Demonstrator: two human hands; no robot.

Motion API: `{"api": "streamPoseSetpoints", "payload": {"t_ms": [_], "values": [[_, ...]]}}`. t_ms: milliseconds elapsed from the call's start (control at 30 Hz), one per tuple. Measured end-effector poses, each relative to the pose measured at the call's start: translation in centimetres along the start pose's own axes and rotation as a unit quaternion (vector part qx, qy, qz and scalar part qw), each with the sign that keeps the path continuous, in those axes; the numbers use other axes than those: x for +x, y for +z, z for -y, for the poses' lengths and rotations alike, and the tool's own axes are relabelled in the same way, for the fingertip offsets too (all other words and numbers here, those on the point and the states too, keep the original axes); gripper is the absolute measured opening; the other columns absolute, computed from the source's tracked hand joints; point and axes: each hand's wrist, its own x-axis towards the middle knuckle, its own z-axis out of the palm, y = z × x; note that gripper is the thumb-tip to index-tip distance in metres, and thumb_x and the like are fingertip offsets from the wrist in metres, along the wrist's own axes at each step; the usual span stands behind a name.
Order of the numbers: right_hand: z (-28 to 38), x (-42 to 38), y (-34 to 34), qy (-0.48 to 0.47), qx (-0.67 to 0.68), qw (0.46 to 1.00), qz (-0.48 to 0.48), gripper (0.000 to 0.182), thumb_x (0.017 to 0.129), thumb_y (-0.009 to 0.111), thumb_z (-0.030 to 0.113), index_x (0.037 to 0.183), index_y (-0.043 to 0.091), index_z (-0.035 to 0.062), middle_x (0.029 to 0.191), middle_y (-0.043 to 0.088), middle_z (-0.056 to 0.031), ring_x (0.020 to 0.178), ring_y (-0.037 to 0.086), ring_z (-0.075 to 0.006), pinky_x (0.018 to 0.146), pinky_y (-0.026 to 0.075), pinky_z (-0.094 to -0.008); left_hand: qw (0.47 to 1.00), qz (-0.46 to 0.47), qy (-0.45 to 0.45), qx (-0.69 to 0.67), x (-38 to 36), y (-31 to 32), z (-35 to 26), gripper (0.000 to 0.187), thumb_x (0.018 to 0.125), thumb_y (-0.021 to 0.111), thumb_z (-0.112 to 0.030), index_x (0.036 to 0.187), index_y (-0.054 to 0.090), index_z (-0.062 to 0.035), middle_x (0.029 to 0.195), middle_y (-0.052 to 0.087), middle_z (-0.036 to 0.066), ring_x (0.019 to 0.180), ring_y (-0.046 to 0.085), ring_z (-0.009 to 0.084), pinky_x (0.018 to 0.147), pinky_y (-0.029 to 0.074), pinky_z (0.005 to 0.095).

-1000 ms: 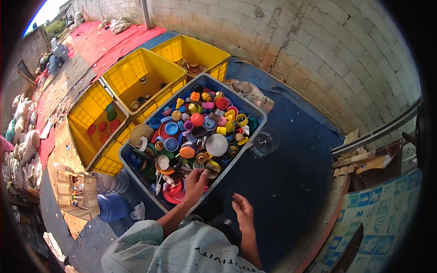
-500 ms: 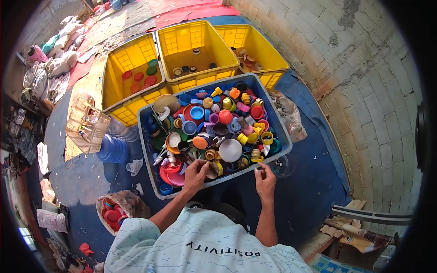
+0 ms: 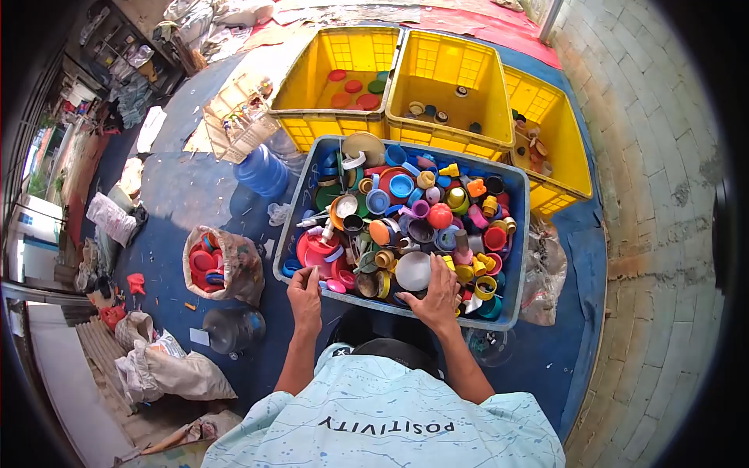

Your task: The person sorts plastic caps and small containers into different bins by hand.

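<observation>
A blue-grey tub full of mixed plastic caps and lids lies in front of me. My left hand is at its front left edge, beside pink and red lids. Its fingers are loosely curled, the thumb and index tips a little apart, with nothing visible between them. My right hand reaches over the front rim, thumb and fingers spread, beside a round white lid and yellow caps. The fingertips are close to the white lid; whether they touch it is unclear.
Three yellow crates with a few caps inside stand behind the tub. At left are a sack of red lids, a blue water bottle, a clear bottle and a cream basket. A block wall rises at right.
The view has turned left. My left hand has moved left, away from a round cap it was holding. My right hand has moved in over the caps near the white lid and spread its fingers.
</observation>
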Motion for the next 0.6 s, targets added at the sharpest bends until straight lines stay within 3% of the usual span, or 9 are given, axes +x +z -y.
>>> {"api": "streamPoseSetpoints", "payload": {"t_ms": [300,567,600], "values": [[-0.4,0.6,1.5,0.003,-0.01,0.999,0.04,0.096,0.061,0.084,0.037,0.137,0.038,-0.0002,0.132,0.044,-0.0156,0.119,0.041,-0.0321,0.095,0.033,-0.0446,0.998,-0.049,-0.025,0.009,-2.9,-0.3,0.9,0.013,0.092,0.061,-0.014,0.097,0.063,-0.0026,0.077,0.059,0.0,0.059,0.045,0.0044,0.054,0.036,0.0187],[1.2,1.4,2.4,0.062,-0.022,0.997,0.04,0.093,0.061,0.081,0.028,0.138,0.036,0.0014,0.132,0.042,-0.018,0.121,0.038,-0.0346,0.098,0.031,-0.0472,0.998,0.053,-0.01,0.029,3.5,2.3,0.8,0.013,0.093,0.06,-0.012,0.098,0.063,-0.0005,0.084,0.061,0.0,0.065,0.047,0.0038,0.057,0.038,0.0195],[1.2,1.3,2.4,0.074,-0.011,0.996,0.046,0.094,0.06,0.081,0.028,0.138,0.035,0.0016,0.132,0.042,-0.018,0.121,0.038,-0.0349,0.099,0.031,-0.0473,0.998,0.063,-0.003,0.025,4.7,2.7,0.9,0.014,0.093,0.06,-0.012,0.099,0.062,0.0004,0.088,0.062,0.001,0.073,0.053,0.0056,0.064,0.043,0.0202]]}}
